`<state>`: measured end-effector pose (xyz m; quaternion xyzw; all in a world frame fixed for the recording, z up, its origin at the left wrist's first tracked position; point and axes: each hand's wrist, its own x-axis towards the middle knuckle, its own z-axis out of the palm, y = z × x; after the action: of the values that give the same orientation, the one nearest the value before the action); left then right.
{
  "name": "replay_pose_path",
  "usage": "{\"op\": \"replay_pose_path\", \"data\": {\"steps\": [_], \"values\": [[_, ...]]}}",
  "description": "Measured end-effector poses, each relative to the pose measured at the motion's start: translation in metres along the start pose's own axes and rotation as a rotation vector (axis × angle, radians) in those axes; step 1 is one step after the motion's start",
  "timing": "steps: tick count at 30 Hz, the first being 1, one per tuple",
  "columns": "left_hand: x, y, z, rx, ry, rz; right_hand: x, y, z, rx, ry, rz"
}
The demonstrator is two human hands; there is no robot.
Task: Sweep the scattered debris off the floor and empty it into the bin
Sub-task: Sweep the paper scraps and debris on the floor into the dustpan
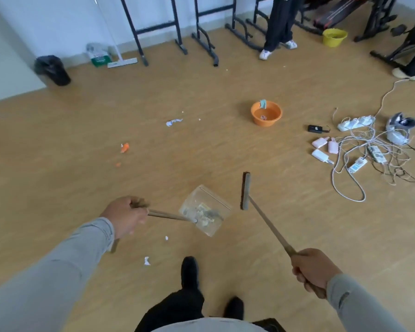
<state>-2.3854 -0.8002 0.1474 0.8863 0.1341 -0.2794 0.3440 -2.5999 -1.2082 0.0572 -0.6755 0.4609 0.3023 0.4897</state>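
My left hand (125, 218) grips the long handle of a clear dustpan (205, 209), which holds paper scraps and dust just above the wooden floor. My right hand (313, 271) grips the handle of a broom (246, 190), its brush head to the right of the pan and apart from it. Scattered debris lies on the floor: a white and blue paper scrap (173, 121), an orange piece (125, 147), a small orange bit (118, 164), and white scraps (147, 260) near my feet. A black bin (53, 70) with a bag liner stands by the far left wall.
An orange basin (266, 113) sits mid-floor. Power strips, chargers and tangled cables (359, 149) cover the right side. Black metal frames (201, 37), a mop (121, 62), a yellow bucket (334, 37) and a standing person (279, 25) are along the far wall. My shoes (189, 271) are below.
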Motion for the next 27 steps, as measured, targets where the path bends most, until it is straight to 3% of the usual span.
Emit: {"op": "replay_pose_path", "data": {"steps": [14, 27], "values": [[-0.06, -0.183, -0.098, 0.015, 0.05, -0.295, -0.052, -0.01, 0.146, -0.239, -0.131, -0.091], [-0.033, -0.413, -0.216, 0.109, -0.056, -0.176, -0.148, -0.022, 0.363, -0.365, -0.18, -0.078]]}}
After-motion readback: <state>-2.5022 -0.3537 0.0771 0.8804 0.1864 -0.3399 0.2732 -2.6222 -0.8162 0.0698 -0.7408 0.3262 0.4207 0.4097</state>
